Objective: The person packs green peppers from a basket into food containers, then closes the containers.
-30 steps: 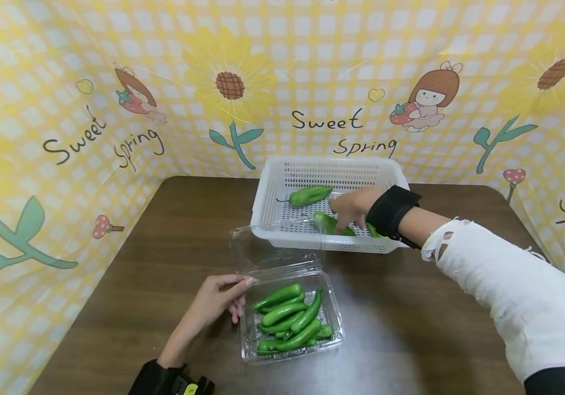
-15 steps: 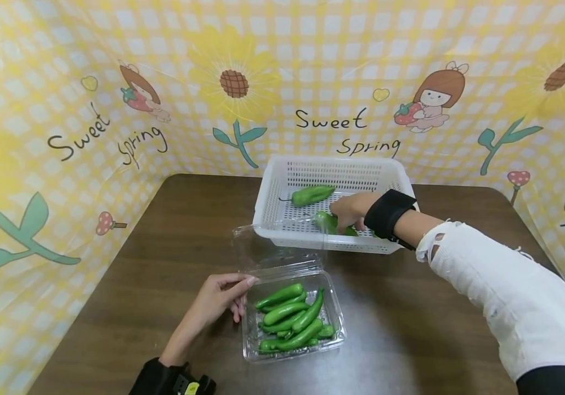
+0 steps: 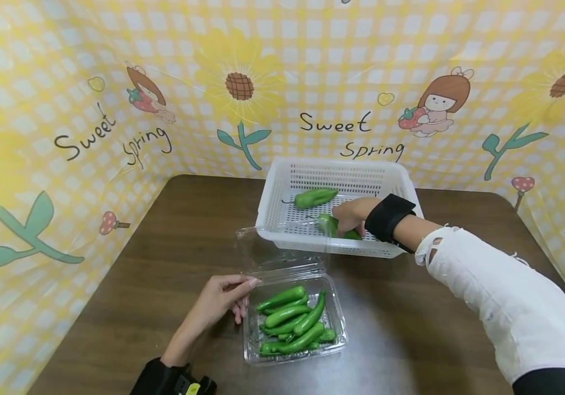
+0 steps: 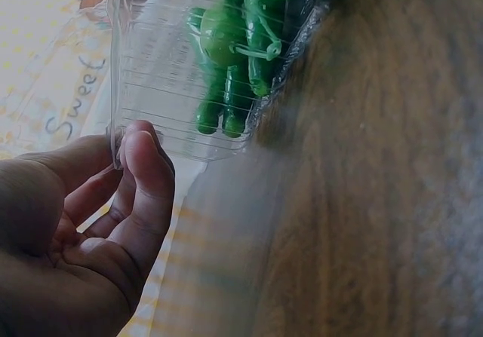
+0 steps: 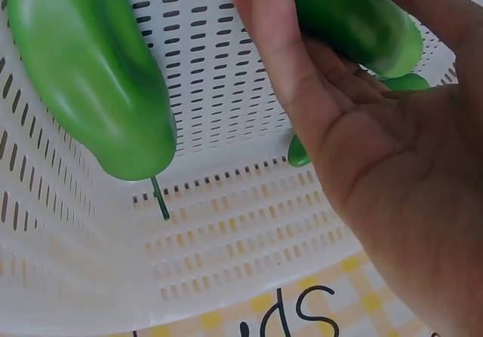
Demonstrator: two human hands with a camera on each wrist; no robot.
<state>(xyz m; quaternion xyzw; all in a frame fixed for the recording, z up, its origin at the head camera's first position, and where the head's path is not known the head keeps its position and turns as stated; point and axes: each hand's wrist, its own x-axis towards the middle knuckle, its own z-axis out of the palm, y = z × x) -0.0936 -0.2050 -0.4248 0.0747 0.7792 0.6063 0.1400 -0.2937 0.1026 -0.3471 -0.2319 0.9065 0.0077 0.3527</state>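
Observation:
In the head view my left hand (image 3: 220,296) pinches the left rim of a clear plastic clamshell box (image 3: 335,307) between thumb and fingers. Inside the box lies a heap of small green chili peppers (image 3: 287,316). My right hand (image 3: 354,215) reaches down into a white slotted basket (image 3: 346,246) behind the box. Its thumb and fingers curl round a dark green pepper (image 5: 355,20), seen in the right wrist view. A larger light green pepper (image 3: 316,198) lies nearby on the basket floor, its thin stem pointing left in the head view.
The box's clear lid (image 3: 282,247) stands raised at the back and overlaps the basket's front left corner. More green (image 5: 407,82) shows beyond the right hand. A yellow checked cloth (image 3: 188,82) rises behind the brown table (image 3: 164,236).
The right hand has stayed over the same pepper in the basket, its fingers now closer round it. The left hand keeps its place on the box; the head view shifts slightly.

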